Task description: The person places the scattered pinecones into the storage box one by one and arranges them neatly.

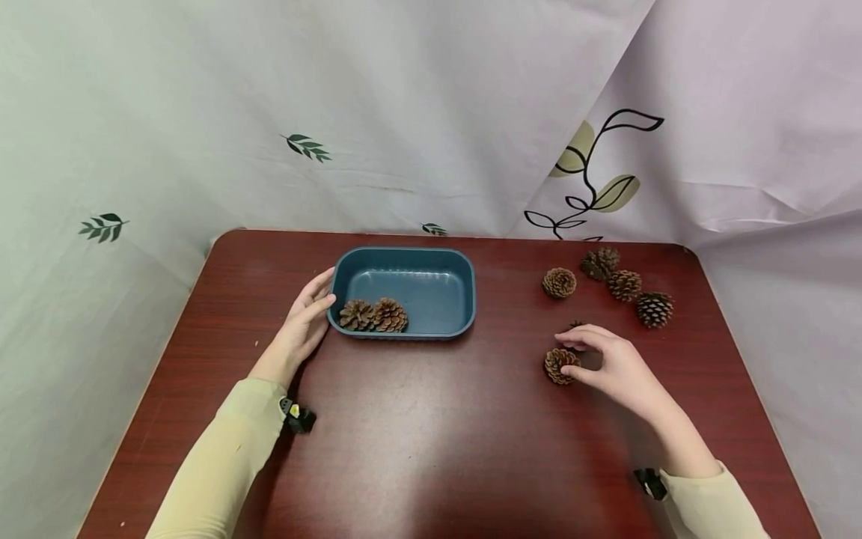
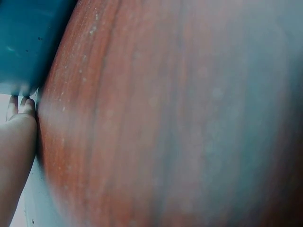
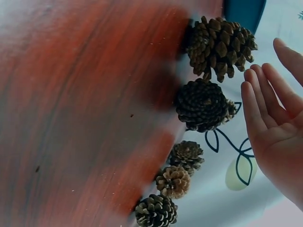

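While nearest pinecone (image 1: 556, 365) sat on table (image 1: 417, 419), well right of blue tray (image 1: 441, 299), right hand (image 1: 616, 367) arched over its side, thumb and fingers parted, gripping nothing. Picking-up seemed step in hand; next move called for closing round pinecone. Left hand (image 1: 306, 322), fingers extended, touched tray's end.

Reddish-brown wood-grain desk (image 1: 377, 464) with rounded back corners, pushed up near some pretty wrinkly pale fabric (image 1: 417, 97). Cloth's got little dark green leaf sprigs (image 1: 307, 147) on it, plus a bigger black-outlined vine (image 1: 591, 180) right beside a diagonal edge. Soft glare mid-desk, darker shadow (image 1: 498, 513) toward the front.
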`<state>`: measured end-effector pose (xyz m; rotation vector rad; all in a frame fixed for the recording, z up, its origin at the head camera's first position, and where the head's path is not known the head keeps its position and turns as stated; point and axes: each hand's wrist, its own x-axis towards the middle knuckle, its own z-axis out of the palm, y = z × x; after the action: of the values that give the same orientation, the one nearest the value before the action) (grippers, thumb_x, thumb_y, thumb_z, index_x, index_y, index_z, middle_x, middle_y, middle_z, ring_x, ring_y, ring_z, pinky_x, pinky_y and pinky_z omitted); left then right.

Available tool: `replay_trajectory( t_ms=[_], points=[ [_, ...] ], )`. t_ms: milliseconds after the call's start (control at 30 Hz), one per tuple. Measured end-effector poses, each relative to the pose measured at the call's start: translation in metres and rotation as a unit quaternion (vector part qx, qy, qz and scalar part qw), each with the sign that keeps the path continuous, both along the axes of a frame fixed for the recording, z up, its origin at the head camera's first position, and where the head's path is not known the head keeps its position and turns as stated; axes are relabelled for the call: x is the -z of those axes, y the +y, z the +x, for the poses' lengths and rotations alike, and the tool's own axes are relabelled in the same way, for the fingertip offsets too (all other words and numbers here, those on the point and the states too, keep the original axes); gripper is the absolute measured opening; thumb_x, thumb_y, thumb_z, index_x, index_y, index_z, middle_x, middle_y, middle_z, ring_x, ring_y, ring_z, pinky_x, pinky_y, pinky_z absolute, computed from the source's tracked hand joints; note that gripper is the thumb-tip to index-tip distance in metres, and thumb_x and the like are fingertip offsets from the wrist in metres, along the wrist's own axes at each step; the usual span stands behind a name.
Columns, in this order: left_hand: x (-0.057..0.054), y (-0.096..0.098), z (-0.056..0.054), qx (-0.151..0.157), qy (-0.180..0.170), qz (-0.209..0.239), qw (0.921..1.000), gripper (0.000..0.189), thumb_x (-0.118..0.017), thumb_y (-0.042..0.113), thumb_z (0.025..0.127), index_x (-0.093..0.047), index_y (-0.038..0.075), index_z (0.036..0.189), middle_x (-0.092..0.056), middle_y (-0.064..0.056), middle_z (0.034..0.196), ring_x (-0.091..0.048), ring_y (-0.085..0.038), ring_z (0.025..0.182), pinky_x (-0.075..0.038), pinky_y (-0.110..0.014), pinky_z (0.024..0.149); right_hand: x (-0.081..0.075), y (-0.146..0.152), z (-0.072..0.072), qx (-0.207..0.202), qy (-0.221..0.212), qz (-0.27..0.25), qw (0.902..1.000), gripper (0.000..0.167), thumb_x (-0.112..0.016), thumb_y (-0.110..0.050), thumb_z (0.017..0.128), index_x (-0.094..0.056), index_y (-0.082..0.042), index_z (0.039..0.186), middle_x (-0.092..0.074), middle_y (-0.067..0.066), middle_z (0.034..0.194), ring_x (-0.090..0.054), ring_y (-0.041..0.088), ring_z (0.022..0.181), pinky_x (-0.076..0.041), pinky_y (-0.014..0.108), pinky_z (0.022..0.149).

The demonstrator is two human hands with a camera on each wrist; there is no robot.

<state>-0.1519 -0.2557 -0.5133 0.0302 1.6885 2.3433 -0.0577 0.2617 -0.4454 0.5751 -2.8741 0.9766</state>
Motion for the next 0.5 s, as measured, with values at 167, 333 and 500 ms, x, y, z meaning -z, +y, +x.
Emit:
replay_trajectory(
  t_ms=[167, 333, 500],
  points=[
    [-0.0003, 0.0, 0.0001, 0.0, 0.002, 0.001, 1.0, 0.058, -0.044, 0.006, 0.113, -0.029, 0.015, 0.168, -0.045, 0.01, 0.155, -0.049, -0.008, 0.139, -0.043, -0.022, 0.109, 0.0034, 0.0006, 0.0002, -0.007, 0.0, 0.035, 0.9994, 0.05, -0.095, -0.004, 0.075, -0.078, -0.009, 0.122, -0.074, 0.003, 0.116, -0.074, 0.024, 0.101, -0.055, 0.022, 0.09],
    [0.0011, -0.0004, -0.0001, 0.001, 0.006, 0.001, 1.0, 0.058, -0.044, 0.006, 0.113, -0.029, 0.014, 0.168, -0.044, 0.008, 0.157, -0.049, -0.008, 0.139, -0.044, -0.022, 0.109, 0.0048, 0.0, 0.0, -0.02, 0.007, 0.056, 0.9982, 0.05, -0.096, -0.007, 0.075, -0.078, -0.01, 0.122, -0.074, 0.003, 0.116, -0.073, 0.026, 0.105, -0.057, 0.044, 0.091],
    [0.0014, -0.0001, -0.0006, 0.0, 0.003, 0.0, 1.0, 0.058, -0.044, 0.006, 0.113, -0.028, 0.014, 0.168, -0.043, 0.007, 0.158, -0.048, -0.009, 0.14, -0.043, -0.022, 0.109, 0.0062, 0.0, -0.0004, -0.029, 0.016, 0.059, 0.9977, 0.049, -0.096, -0.008, 0.075, -0.078, -0.009, 0.121, -0.074, 0.004, 0.115, -0.072, 0.026, 0.106, -0.055, 0.045, 0.092]
  ],
)
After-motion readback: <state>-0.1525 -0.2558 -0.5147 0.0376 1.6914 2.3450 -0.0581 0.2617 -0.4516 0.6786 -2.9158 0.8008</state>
